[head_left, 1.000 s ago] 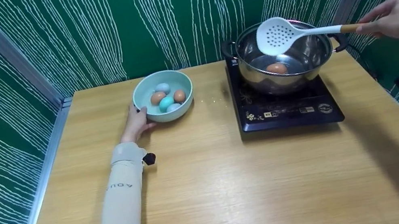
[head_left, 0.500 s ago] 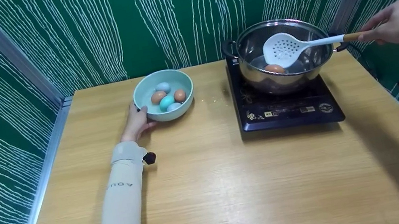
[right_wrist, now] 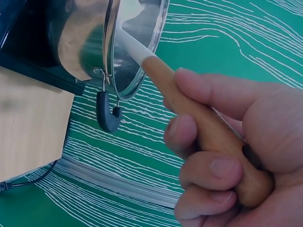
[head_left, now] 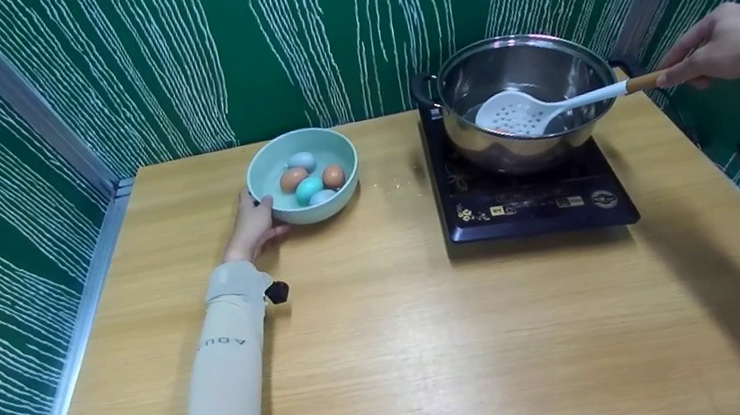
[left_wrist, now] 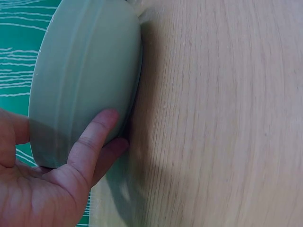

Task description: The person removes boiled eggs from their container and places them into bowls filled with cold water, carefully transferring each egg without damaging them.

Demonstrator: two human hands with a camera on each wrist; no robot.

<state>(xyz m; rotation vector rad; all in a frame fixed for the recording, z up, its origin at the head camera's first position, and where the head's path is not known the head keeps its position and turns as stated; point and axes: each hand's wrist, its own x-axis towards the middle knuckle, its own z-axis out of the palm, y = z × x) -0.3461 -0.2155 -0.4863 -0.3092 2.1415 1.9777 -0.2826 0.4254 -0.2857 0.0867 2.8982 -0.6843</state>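
My left hand [head_left: 251, 230] grips the near left side of a pale green bowl [head_left: 303, 216]. In the left wrist view, fingers [left_wrist: 87, 146] lie against the bowl's outer wall. Several eggs rest inside it, among them a turquoise egg [head_left: 309, 189] and a brown egg [head_left: 333, 176]. My right hand [head_left: 730, 45] holds a white skimmer [head_left: 509, 113] by its wooden handle [right_wrist: 203, 120], fingers curled round it. The skimmer's perforated head is down inside a steel pot [head_left: 520, 152]. A brown egg in the pot is almost wholly hidden behind that head.
The pot stands on a black induction cooker [head_left: 539, 217] at the table's back right. Black side handles [right_wrist: 108, 113] stick out from the pot. A few small droplets lie on the wooden table [head_left: 391, 325] between bowl and cooker. Green patterned panels [head_left: 339, 30] enclose the table.
The skimmer has gone down deeper into the pot and its head has tilted, covering the brown egg there. My right hand has shifted slightly left. My left hand and the bowl stay put.
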